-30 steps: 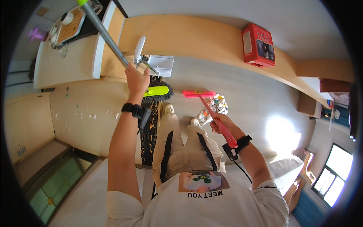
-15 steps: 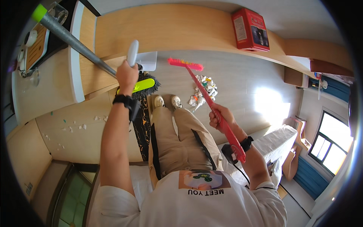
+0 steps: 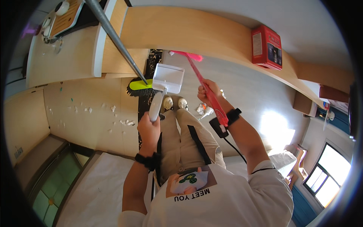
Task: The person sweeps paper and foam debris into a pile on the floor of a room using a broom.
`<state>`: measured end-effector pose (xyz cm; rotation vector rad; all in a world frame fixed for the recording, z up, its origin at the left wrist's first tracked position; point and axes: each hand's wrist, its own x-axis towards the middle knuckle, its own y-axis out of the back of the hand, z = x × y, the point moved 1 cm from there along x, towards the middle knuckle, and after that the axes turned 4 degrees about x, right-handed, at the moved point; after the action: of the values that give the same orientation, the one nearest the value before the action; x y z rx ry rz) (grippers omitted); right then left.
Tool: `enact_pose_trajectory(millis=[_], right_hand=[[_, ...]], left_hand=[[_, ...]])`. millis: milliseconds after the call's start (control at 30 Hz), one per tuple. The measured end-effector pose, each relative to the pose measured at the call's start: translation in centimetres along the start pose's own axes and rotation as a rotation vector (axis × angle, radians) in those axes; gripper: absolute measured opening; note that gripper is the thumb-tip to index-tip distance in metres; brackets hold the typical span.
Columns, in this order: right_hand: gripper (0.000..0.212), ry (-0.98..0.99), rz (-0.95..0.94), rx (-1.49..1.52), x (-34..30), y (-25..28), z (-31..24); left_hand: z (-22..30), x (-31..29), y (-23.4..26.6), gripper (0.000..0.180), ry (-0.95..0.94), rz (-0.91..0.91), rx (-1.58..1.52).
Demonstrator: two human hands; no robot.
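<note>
My left hand (image 3: pixel 148 130) is closed round the pale handle of a white dustpan (image 3: pixel 169 75). The pan hangs in front of my shoes, its ribbed side towards me, beside the green head (image 3: pixel 140 84) of a grey-poled broom. That pole slants up to the far left, apart from my fingers. My right hand (image 3: pixel 209 92) grips the red handle of a hand-length broom (image 3: pixel 215 104); its pink bristle head (image 3: pixel 194 56) lies at the far side, partly behind the wooden ledge. Crumpled paper scraps (image 3: pixel 204 109) lie on the floor by my right wrist, partly hidden by my arm.
White scraps (image 3: pixel 88 109) are scattered on the pale floor at left, beyond a black patterned strip (image 3: pixel 144 102). A wooden ledge (image 3: pixel 181 28) crosses the far side, with a red box (image 3: pixel 267 47) on it. A counter (image 3: pixel 68 56) stands at far left.
The dustpan has swung down and right, now facing me beside the broom's green head. My left hand has come nearer my body. The red broom's head has moved farther away, towards the ledge.
</note>
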<state>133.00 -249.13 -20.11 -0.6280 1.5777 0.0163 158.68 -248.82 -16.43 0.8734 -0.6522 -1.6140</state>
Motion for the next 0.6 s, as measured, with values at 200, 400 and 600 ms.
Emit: enact_pose_trajectory(millis=[200,400,600], right_hand=[[0.016,-0.007,-0.086,-0.003,6.5,-3.6,2.0],[0.017,0.023,0.097,-0.266,3.8,-0.1,4.4],[0.017,-0.046,0.036,-0.161,-1.4,0.6,1.8]], left_hand=[[-0.8,-3.8,1.9,0.020,0.071,0.033,-0.031],[-1.1,-4.6,2.8,0.021,0.148,0.070,-0.018],[-1.1,-4.6,3.1,0.017,0.233,-0.011,-0.014]])
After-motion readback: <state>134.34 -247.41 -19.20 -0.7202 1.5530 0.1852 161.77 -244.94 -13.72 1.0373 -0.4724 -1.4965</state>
